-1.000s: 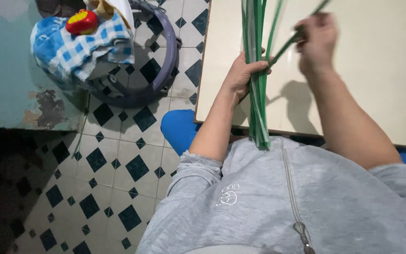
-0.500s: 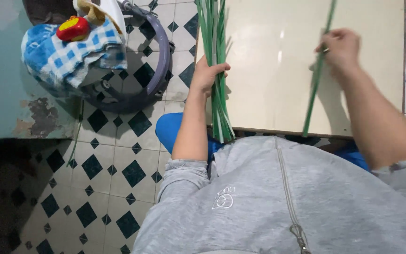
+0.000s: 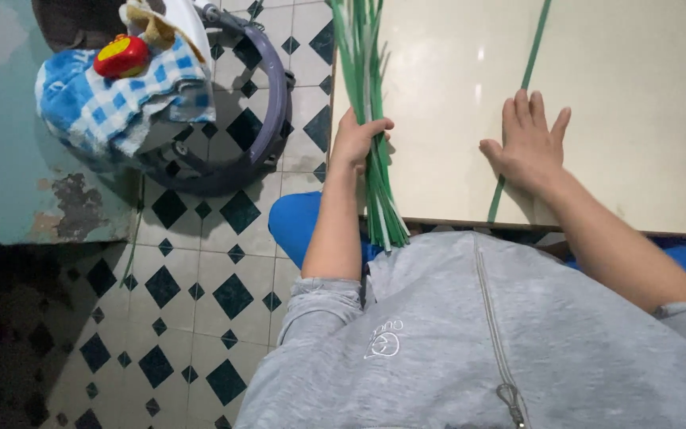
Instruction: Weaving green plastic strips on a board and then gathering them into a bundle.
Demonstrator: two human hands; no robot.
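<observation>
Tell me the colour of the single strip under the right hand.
Green; the strip lies on the cream board, clearest in the head view.

I have one view only, from the camera worn on the head, so nothing overlaps with a second angle. It looks steeply down over my own chest: the grey zip-up sweatshirt [image 3: 470, 342] fills the near bottom edge, very close to the lens. Beyond it, at arm's reach, the pale cream square tabletop [image 3: 613, 103] takes the far right half of the frame, its far edge cut off at the top. To the left the view drops further, to the white floor tiled with dark diamonds [image 3: 200, 318]. At far left sits the blue-and-white checked cloth [image 3: 113, 99] on a grey round frame.
</observation>
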